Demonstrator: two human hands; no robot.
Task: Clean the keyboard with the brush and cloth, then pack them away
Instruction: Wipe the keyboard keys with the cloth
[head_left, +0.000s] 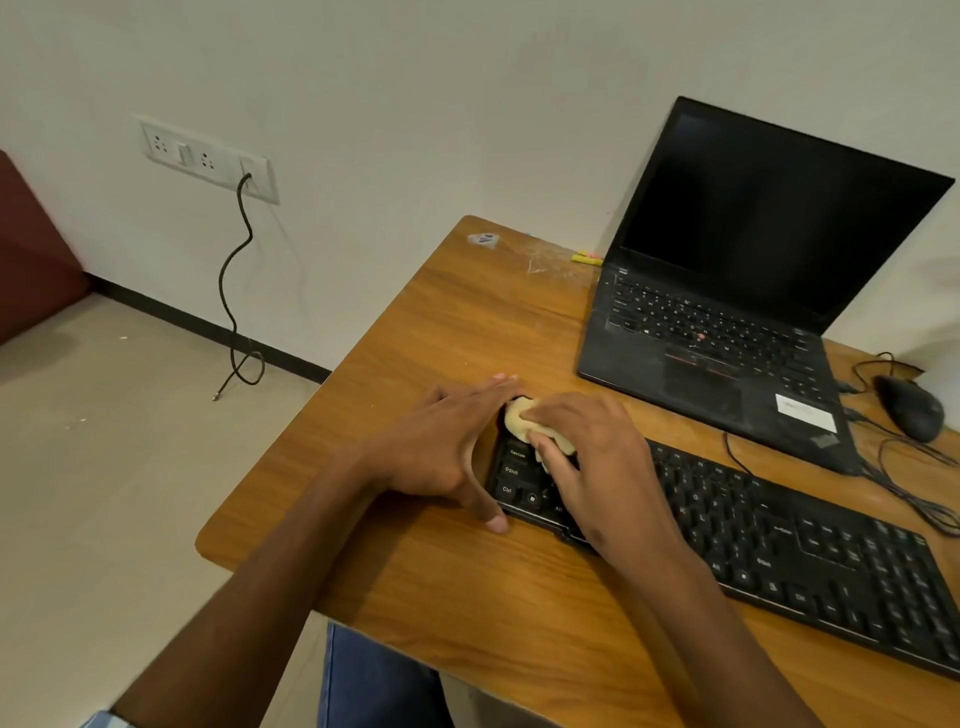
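Setting: wooden tabletop stood against a pale wall, tiled floor to the left of it.
Right grip: the right hand lay curled over a bunched pale yellow cloth, fingers bent round it and pinching it down onto the keys.
Cloth: it sat under the right hand on the far left corner of the black keyboard, a rounded lump showing past the fingertips.
Left grip: the left hand, just left of the cloth, was spread flat with straight fingers along the keyboard's left end; its thumb reached to the near left corner and its fingertips touched the far corner beside the cloth.
Keyboard: it ran from under both hands away to the right and toward the near edge, flat on the tabletop, keys such as Ctrl and Shift showing between the hands.
Beyond the grip: an open black laptop with a dark screen stood farther off to the right, just past the keyboard.
Farther right: a black mouse and loose cables lay beside the laptop.
Far left: a wall socket plate with a black cable hanging to the floor.
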